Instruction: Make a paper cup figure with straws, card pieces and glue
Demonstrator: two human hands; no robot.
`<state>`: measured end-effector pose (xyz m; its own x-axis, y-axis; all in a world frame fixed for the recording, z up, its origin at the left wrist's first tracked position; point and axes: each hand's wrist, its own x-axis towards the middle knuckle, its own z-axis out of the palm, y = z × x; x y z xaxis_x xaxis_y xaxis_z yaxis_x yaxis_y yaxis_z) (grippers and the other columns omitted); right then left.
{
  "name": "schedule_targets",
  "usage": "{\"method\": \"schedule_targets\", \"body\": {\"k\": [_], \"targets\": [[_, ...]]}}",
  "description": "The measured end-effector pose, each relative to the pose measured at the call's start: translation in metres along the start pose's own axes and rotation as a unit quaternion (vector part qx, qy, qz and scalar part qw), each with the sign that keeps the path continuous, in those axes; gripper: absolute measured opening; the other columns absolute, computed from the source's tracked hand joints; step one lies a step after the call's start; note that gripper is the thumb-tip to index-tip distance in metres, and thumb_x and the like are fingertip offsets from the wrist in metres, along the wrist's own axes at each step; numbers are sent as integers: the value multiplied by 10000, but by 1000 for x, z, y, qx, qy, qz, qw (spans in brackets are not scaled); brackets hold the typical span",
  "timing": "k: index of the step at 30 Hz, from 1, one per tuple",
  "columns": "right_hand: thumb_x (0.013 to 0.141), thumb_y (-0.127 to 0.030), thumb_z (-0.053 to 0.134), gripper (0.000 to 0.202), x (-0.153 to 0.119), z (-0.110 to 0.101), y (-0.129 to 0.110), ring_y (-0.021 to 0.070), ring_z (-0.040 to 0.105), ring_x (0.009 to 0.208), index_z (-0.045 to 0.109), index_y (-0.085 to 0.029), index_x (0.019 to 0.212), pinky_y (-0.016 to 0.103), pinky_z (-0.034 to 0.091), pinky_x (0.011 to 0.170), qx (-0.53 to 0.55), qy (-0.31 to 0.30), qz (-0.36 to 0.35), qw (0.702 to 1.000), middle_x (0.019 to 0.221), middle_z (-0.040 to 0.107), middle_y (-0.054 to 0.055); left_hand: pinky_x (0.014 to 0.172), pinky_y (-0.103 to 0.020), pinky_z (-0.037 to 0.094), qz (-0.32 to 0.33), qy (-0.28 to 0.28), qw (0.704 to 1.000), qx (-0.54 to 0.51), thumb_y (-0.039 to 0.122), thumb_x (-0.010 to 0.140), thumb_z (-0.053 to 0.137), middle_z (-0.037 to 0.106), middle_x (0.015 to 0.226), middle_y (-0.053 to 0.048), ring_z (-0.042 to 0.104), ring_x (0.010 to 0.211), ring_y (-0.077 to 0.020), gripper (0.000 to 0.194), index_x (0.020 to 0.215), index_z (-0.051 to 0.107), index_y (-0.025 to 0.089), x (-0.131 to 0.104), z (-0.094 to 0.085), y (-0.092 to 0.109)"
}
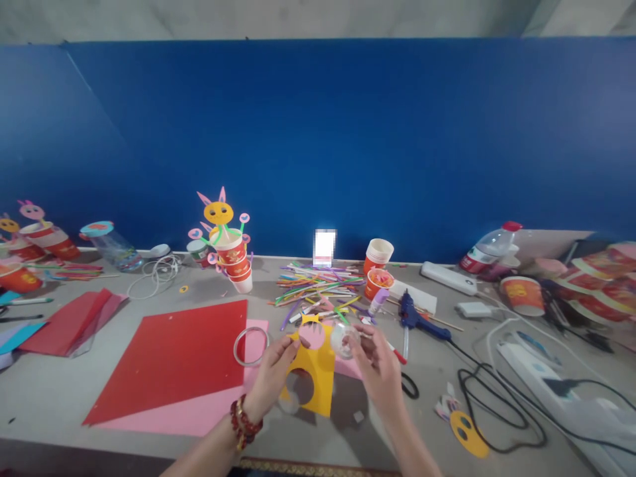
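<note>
My left hand (272, 373), with a red beaded bracelet on its wrist, has thumb and fingers pinched together at the left edge of a yellow sheet (324, 391). Whatever lies between those fingertips is too small to make out. The sheet has round cut-outs, and a small spiky yellow piece (311, 319) shows at its top edge. In my right hand (380, 364) is a clear round roll of tape (342, 339), gripped by its right side above the sheet. Pink paper (345, 366) lies beneath the yellow sheet.
Red sheets (183, 351) and a silver ring (251, 346) lie on the left. Behind are colourful pipe cleaners (318, 285) and a paper-cup figure (231, 248). On the right are a blue glue gun (420, 321), its black cable, a power strip (541, 377) and a yellow face cut-out (468, 434).
</note>
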<state>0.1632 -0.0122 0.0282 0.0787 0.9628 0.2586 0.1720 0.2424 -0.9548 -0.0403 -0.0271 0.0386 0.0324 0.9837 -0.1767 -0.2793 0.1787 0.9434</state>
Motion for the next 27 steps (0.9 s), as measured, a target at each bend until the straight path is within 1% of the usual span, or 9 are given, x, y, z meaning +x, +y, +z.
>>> {"method": "schedule_targets", "body": {"k": [2,4,7,11,15,19,22,24,27], "targets": [[931,-409,593,217,1,2,-12,222,697,774,614,-229,1050,303,592,643,-62,-8,-51,997,891,714,64,541,-285,574,7,5,1000,14,626,702,728,546,687,-4,522,619,-140,511,895,720,153,-3,1,1],[950,-363,566,169,1,7,-21,238,680,871,627,-237,1046,344,581,737,-124,-16,-116,985,973,697,82,531,-290,582,13,12,1000,23,625,707,722,524,691,-3,520,649,-152,511,909,723,155,-7,2,1],[960,-325,545,155,1,16,-27,268,628,1049,632,-238,1054,397,548,855,-166,-13,-182,969,1120,645,113,566,-310,593,24,0,999,30,615,741,696,598,814,-42,587,748,-193,479,902,715,164,-12,-1,1],[942,-297,567,109,2,26,-29,276,603,1095,618,-232,1013,414,515,920,-189,-25,-218,957,1116,633,113,610,-298,558,37,-38,998,42,559,815,652,654,846,-57,606,752,-196,405,918,699,171,-16,-4,0],[942,-288,560,87,4,28,-31,268,621,1082,610,-236,989,386,510,918,-206,-46,-200,957,1095,665,100,669,-268,498,66,-46,996,50,511,843,646,668,817,-53,580,736,-170,357,919,699,166,-18,-2,-2],[954,-308,539,108,3,24,-31,261,656,1021,620,-237,950,365,517,879,-201,-49,-167,964,1046,706,91,671,-266,480,65,-37,994,75,527,835,639,658,819,-48,562,740,-171,361,867,700,173,-16,1,-5],[953,-331,542,126,2,20,-29,251,668,979,618,-232,937,299,546,722,-181,-50,-139,972,1023,716,94,652,-268,477,61,6,993,101,561,802,647,625,748,-31,534,695,-165,388,763,682,177,-14,1,-6],[945,-340,553,131,2,19,-27,252,663,983,615,-228,922,274,541,647,-173,-44,-127,976,1032,712,101,651,-268,477,58,15,992,107,562,809,635,607,713,-22,527,684,-163,393,729,670,178,-13,1,-5],[935,-334,567,123,2,18,-23,253,655,1012,619,-223,935,297,557,730,-163,-47,-131,977,1063,703,104,700,-275,488,54,-28,994,90,525,835,627,652,778,-33,566,743,-177,356,837,708,179,-11,2,-3]]}}
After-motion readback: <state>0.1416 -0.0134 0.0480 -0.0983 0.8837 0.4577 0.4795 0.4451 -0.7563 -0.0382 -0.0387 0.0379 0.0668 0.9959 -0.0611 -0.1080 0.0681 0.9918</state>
